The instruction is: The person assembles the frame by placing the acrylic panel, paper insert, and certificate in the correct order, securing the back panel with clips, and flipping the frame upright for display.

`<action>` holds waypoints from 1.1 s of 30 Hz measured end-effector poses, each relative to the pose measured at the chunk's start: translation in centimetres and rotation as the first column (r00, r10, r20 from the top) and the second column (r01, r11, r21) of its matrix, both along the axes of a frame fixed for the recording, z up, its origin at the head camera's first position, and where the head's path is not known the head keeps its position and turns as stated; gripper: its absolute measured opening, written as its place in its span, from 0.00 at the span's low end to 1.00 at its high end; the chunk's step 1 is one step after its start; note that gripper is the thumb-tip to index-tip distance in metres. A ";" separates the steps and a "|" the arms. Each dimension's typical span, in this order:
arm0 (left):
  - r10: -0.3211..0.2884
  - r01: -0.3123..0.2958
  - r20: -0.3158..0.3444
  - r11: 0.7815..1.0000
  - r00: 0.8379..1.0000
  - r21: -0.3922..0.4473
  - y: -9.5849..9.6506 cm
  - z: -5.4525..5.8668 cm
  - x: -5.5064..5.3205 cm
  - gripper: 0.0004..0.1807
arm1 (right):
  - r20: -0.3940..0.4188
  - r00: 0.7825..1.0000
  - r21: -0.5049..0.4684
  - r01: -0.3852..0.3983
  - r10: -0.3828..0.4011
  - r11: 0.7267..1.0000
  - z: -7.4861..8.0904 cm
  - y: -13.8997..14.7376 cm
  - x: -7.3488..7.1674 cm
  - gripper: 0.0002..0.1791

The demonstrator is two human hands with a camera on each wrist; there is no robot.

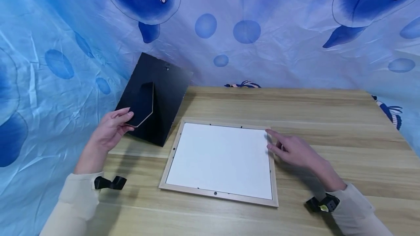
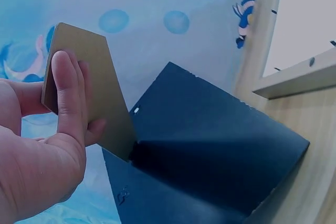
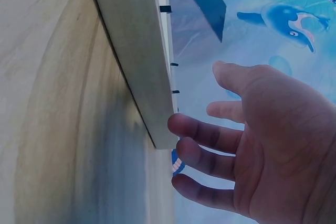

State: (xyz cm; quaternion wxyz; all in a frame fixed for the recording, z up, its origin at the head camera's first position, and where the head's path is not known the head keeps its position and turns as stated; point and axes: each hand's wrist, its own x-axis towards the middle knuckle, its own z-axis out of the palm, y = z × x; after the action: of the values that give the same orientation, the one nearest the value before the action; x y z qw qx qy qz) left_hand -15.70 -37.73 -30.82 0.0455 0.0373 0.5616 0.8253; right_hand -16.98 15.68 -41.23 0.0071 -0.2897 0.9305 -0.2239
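Note:
My left hand pinches the lower end of the fold-out stand leg on a black picture-frame backboard. In the left wrist view the leg shows a brown face, angled out from the dark board. The backboard is tilted, its lower corner close over the table. A light wooden picture frame lies face down in the middle, a white sheet filling it. At its upper right corner is my right hand, fingers spread and holding nothing, index fingertip right at the rim.
The frame and hands are over a wood-grain table. Small dark tabs stand along the frame's inner edge. A blue cloth printed with dolphins and bubbles hangs behind and to the left. Black straps circle both sleeves.

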 end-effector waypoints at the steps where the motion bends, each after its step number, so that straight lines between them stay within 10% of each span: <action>1: -0.014 0.014 -0.018 1.000 1.000 0.013 0.0 0.2 0.2 0.11 | -0.002 1.000 -0.005 -0.002 0.002 1.000 0.1 0.0 0.0 0.31; 25: -0.244 0.247 -0.305 0.969 0.920 -0.028 1.1 4.3 4.2 0.21 | -0.167 0.986 -0.139 -0.045 0.022 0.989 4.1 -5.1 -0.6 0.22; 33: -0.245 0.232 -0.351 0.970 0.904 -0.078 1.1 5.0 4.8 0.21 | -0.303 0.953 -0.227 -0.056 -0.016 0.972 6.3 -6.5 -1.4 0.17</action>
State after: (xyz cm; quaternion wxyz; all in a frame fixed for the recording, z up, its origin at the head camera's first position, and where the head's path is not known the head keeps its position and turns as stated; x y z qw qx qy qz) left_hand -10.88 -36.61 -25.83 0.0435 0.2547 0.5656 0.7832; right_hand -18.36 9.13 -34.90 -0.1671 -0.3289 0.8848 -0.2845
